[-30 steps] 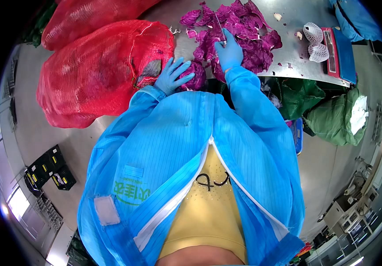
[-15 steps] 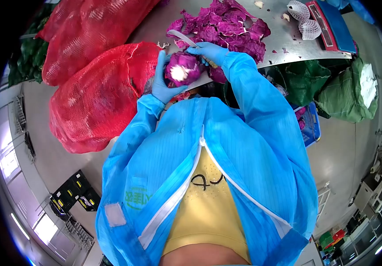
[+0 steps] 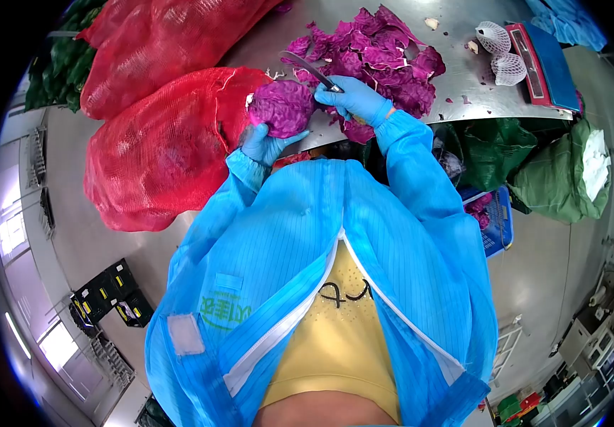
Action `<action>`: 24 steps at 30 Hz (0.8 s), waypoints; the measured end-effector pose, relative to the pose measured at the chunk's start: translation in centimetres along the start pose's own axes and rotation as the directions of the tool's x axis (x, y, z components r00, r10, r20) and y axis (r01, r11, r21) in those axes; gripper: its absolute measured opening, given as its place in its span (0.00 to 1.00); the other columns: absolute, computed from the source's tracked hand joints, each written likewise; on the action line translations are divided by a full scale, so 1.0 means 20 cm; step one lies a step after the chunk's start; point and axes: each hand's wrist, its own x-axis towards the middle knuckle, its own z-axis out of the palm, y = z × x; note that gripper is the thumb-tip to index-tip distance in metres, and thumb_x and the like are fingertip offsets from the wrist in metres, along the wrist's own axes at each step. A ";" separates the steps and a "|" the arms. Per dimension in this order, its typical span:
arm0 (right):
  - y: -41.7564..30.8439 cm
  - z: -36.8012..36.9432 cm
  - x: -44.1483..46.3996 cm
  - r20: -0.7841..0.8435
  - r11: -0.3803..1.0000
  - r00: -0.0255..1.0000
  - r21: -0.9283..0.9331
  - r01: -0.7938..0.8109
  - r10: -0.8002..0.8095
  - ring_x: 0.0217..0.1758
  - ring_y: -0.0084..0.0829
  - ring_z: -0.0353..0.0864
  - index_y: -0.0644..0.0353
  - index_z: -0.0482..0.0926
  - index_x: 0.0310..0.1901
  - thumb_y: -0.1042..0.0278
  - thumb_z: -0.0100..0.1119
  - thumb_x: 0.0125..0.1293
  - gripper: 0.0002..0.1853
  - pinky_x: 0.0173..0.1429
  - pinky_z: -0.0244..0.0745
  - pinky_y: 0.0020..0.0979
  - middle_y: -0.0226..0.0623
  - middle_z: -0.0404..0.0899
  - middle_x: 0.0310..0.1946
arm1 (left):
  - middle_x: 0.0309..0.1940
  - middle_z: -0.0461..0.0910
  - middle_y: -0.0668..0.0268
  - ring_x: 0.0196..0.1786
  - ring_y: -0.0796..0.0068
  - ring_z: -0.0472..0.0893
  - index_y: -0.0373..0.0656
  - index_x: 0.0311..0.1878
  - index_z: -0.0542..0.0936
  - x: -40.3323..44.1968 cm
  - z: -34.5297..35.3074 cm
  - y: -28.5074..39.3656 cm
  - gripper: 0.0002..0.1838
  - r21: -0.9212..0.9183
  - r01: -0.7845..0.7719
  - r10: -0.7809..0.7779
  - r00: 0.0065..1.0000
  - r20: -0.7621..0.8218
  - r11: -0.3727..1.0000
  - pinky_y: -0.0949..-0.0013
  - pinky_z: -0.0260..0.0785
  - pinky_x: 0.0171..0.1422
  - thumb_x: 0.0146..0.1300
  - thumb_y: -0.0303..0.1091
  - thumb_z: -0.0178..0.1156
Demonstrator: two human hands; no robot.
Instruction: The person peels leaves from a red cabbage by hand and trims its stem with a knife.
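A red cabbage (image 3: 282, 108) rests in my left hand (image 3: 264, 145), which is gloved in blue and cups it from below at the table's near edge. Its pale cut stem end faces left. Just right of the cabbage, my right hand (image 3: 357, 99) is wrapped round the handle of a knife (image 3: 312, 70). The curved blade points up and left, above the cabbage and apart from it. Behind the right hand lies a heap of loose purple cabbage leaves (image 3: 385, 60) on the metal table (image 3: 463, 85).
Red mesh sacks (image 3: 157, 153) crowd the left side. At the table's right lie white foam nets (image 3: 509, 69) beside a red and blue box (image 3: 545, 64). Below that edge stand green bags (image 3: 495, 146) and a blue crate (image 3: 499, 238) with purple leaves inside.
The cabbage has been turned, so its pale stem end now faces left instead of toward me. My right hand has drawn the knife slightly right, away from the cabbage.
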 end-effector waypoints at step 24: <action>0.07 0.19 -0.01 -0.330 0.887 0.863 -0.394 0.243 -0.383 0.36 0.26 0.80 0.53 0.78 0.53 0.55 0.63 0.60 0.21 0.42 0.74 0.27 0.36 0.82 0.37 | 0.66 0.61 0.54 0.67 0.53 0.64 0.43 0.70 0.53 0.01 -0.02 -0.05 0.50 -0.037 -0.011 0.007 0.994 -0.113 0.999 0.49 0.57 0.72 0.49 0.48 0.70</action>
